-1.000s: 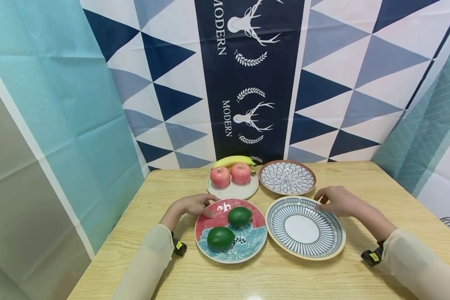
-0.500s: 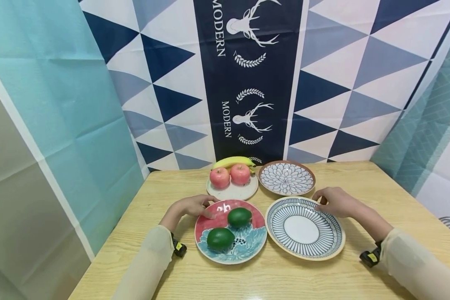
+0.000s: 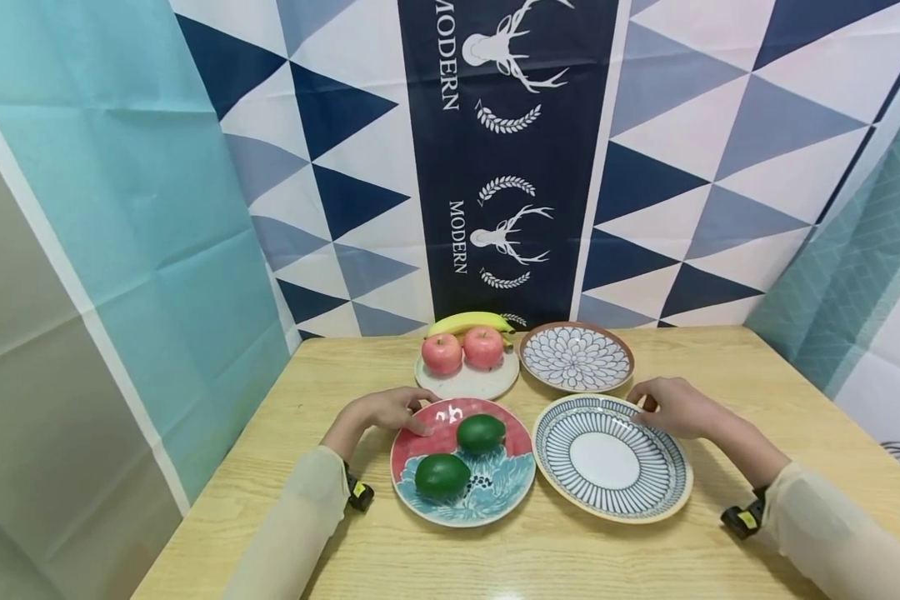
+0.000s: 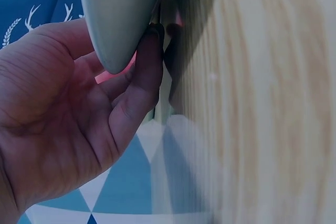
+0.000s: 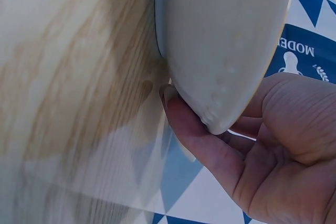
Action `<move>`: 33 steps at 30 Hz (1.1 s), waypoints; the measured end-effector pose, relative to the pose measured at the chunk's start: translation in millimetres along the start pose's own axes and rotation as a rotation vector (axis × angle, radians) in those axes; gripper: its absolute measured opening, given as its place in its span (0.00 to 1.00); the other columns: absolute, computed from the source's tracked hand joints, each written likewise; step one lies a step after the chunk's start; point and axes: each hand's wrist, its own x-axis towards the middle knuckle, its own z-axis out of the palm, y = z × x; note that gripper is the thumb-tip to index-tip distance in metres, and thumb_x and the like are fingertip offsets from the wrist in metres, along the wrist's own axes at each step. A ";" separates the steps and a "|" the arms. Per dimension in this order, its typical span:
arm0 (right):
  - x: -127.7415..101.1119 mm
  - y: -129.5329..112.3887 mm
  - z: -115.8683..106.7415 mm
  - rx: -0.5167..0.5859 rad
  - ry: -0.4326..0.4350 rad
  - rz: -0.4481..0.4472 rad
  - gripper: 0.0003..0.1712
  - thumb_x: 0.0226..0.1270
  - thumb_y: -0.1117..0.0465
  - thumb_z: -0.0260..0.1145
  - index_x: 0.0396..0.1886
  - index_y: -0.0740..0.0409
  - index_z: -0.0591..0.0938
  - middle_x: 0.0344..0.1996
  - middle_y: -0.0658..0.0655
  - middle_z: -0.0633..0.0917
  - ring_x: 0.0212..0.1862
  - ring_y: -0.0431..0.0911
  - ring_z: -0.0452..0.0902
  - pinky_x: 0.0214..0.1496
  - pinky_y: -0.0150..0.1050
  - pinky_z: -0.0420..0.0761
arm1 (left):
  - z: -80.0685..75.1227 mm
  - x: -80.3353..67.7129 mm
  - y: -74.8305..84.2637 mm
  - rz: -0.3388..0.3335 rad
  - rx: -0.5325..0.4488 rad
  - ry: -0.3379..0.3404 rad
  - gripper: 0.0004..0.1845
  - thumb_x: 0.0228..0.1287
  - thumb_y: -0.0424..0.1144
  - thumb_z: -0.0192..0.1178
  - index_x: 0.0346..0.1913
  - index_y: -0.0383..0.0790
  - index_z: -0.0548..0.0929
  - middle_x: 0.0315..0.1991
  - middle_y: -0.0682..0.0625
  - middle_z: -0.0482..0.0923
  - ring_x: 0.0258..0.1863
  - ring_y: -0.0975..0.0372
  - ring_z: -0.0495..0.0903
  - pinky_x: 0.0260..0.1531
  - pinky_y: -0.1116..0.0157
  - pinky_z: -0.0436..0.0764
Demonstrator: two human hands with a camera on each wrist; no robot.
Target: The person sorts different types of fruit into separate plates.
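Note:
My left hand [image 3: 408, 414] grips the near-left rim of a red and teal flowered plate [image 3: 487, 493], thumb on top. Two green fruits [image 3: 481, 433] [image 3: 442, 476] lie on that plate. In the left wrist view the fingers [image 4: 144, 77] curl under the plate's pale underside [image 4: 121, 14]. My right hand [image 3: 663, 406] grips the far-right rim of a blue striped plate [image 3: 607, 458] that carries nothing. The right wrist view shows its fingers [image 5: 194, 124] tucked beneath the cream underside [image 5: 226, 40]. Both plates lie on the wooden table [image 3: 570, 558].
Behind stand a white plate [image 3: 465, 387] with two red apples [image 3: 442, 354] and a banana [image 3: 468, 322], and a blue petal-pattern plate [image 3: 576, 357]. A patterned cloth backdrop [image 3: 510, 167] closes the table's far and side edges.
Only the head view has shifted slightly. Both hands stay on their plate rims and the plates have not moved.

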 end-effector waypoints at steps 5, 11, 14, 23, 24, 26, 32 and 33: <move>-0.4 -2.8 -2.0 -0.001 0.007 -0.013 0.11 0.64 0.66 0.76 0.44 0.65 0.87 0.29 0.50 0.84 0.32 0.43 0.78 0.36 0.44 0.79 | -1.5 0.3 -0.1 0.013 0.015 -0.004 0.26 0.67 0.42 0.72 0.67 0.52 0.82 0.58 0.46 0.79 0.58 0.51 0.76 0.65 0.44 0.75; 0.1 -4.1 -1.5 -0.002 0.002 -0.006 0.10 0.64 0.66 0.75 0.44 0.65 0.87 0.29 0.50 0.84 0.32 0.43 0.77 0.37 0.43 0.78 | -2.1 1.5 0.2 0.013 0.022 -0.013 0.26 0.67 0.40 0.72 0.67 0.52 0.81 0.60 0.45 0.79 0.60 0.50 0.76 0.67 0.44 0.74; 0.0 -3.5 -0.8 -0.001 -0.005 -0.001 0.10 0.64 0.66 0.75 0.43 0.65 0.86 0.28 0.50 0.84 0.32 0.43 0.77 0.36 0.43 0.78 | -1.7 1.9 -0.1 0.009 0.024 -0.014 0.26 0.68 0.41 0.72 0.67 0.52 0.82 0.60 0.45 0.79 0.59 0.50 0.76 0.67 0.44 0.74; -0.2 -1.2 2.0 -0.001 -0.007 0.005 0.10 0.65 0.65 0.75 0.44 0.64 0.86 0.28 0.50 0.84 0.31 0.43 0.76 0.36 0.43 0.78 | -1.7 2.6 0.8 0.003 0.035 -0.010 0.25 0.68 0.43 0.72 0.67 0.53 0.82 0.59 0.47 0.79 0.58 0.51 0.76 0.66 0.44 0.74; -0.4 -0.6 2.5 0.002 -0.009 0.004 0.10 0.65 0.65 0.75 0.44 0.64 0.86 0.28 0.50 0.84 0.31 0.43 0.76 0.36 0.43 0.78 | -1.4 2.7 0.6 0.004 0.036 -0.012 0.25 0.68 0.43 0.72 0.67 0.53 0.82 0.59 0.47 0.79 0.58 0.51 0.76 0.66 0.44 0.74; -0.6 0.4 3.1 0.002 -0.006 0.000 0.10 0.65 0.66 0.75 0.44 0.64 0.86 0.28 0.50 0.84 0.32 0.43 0.77 0.36 0.44 0.78 | -1.0 2.7 1.0 0.004 0.036 -0.013 0.25 0.68 0.43 0.72 0.67 0.52 0.82 0.59 0.47 0.79 0.58 0.51 0.76 0.65 0.45 0.75; 0.9 2.5 2.0 -0.008 0.009 -0.027 0.10 0.64 0.66 0.76 0.43 0.64 0.87 0.28 0.49 0.85 0.33 0.43 0.79 0.38 0.46 0.80 | -1.4 1.7 2.3 0.012 0.056 -0.002 0.26 0.67 0.44 0.73 0.67 0.51 0.82 0.55 0.48 0.80 0.55 0.53 0.77 0.62 0.48 0.77; 1.4 2.3 1.6 -0.006 0.010 -0.031 0.10 0.64 0.66 0.76 0.43 0.64 0.87 0.29 0.50 0.85 0.33 0.43 0.79 0.38 0.46 0.81 | -1.9 1.5 2.0 0.014 0.063 0.002 0.26 0.67 0.44 0.73 0.67 0.51 0.82 0.55 0.48 0.80 0.55 0.53 0.77 0.62 0.48 0.77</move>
